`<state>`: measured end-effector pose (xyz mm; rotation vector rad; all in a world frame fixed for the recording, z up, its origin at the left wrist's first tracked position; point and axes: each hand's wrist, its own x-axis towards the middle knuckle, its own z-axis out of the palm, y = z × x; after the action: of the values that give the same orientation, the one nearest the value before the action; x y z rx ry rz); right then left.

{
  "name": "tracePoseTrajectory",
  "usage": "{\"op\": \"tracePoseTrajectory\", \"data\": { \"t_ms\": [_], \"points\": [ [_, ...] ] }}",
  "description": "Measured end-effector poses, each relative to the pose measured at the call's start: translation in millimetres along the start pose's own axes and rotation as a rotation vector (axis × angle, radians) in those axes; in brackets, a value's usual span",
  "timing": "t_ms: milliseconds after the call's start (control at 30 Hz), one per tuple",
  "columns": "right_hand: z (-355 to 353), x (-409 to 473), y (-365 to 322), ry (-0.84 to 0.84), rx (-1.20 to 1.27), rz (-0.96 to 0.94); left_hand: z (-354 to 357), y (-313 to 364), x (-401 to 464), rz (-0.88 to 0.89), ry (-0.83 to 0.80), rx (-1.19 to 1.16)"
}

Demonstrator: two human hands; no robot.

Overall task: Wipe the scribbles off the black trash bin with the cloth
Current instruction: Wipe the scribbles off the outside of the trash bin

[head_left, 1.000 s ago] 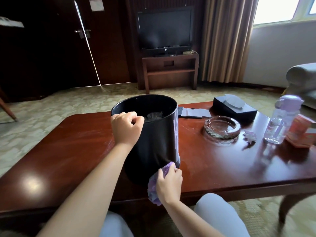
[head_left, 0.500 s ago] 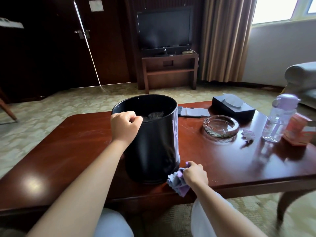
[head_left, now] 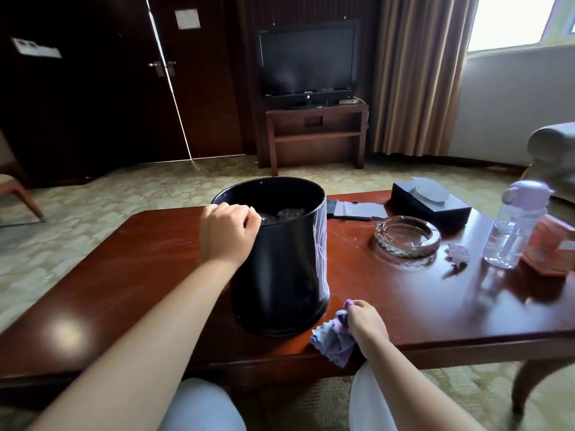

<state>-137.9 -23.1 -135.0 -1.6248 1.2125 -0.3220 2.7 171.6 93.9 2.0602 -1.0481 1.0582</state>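
The black trash bin (head_left: 280, 275) stands upright on the dark red wooden table (head_left: 124, 275), near its front edge. Pale scribbles (head_left: 320, 241) run down the bin's right side. My left hand (head_left: 227, 234) grips the near left part of the bin's rim. My right hand (head_left: 364, 321) holds the purple-blue cloth (head_left: 333, 337) bunched on the table just right of the bin's base, apart from the bin wall. Something dark and crumpled lies inside the bin.
A glass ashtray (head_left: 407, 237), a black tissue box (head_left: 432, 203), a purple-capped water bottle (head_left: 513, 225), an orange box (head_left: 550, 250) and a small crumpled scrap (head_left: 457, 253) sit on the table's right half. Papers lie behind the bin. My knees are under the front edge.
My right hand has drawn the cloth away from the bin's lower front, rightward onto the table beside its base. The left hand keeps its hold on the rim.
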Motion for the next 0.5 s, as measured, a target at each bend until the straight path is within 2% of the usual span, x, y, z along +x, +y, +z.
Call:
{"op": "tracePoseTrajectory", "data": {
  "t_ms": [67, 233, 500],
  "points": [
    [-10.6, -31.5, -18.7, 0.028, -0.038, -0.015, 0.8, 11.4, -3.9, -0.083, 0.044, 0.012],
    [-15.2, -39.9, -21.6, 0.02, -0.058, -0.048, 10.1, 47.0, -9.4, -0.222, 0.002, -0.049],
    [-15.6, -38.0, -21.4, 0.057, -0.15, -0.074, 21.1, 61.4, -19.4, -0.086, 0.069, -0.005]
  ]
}}
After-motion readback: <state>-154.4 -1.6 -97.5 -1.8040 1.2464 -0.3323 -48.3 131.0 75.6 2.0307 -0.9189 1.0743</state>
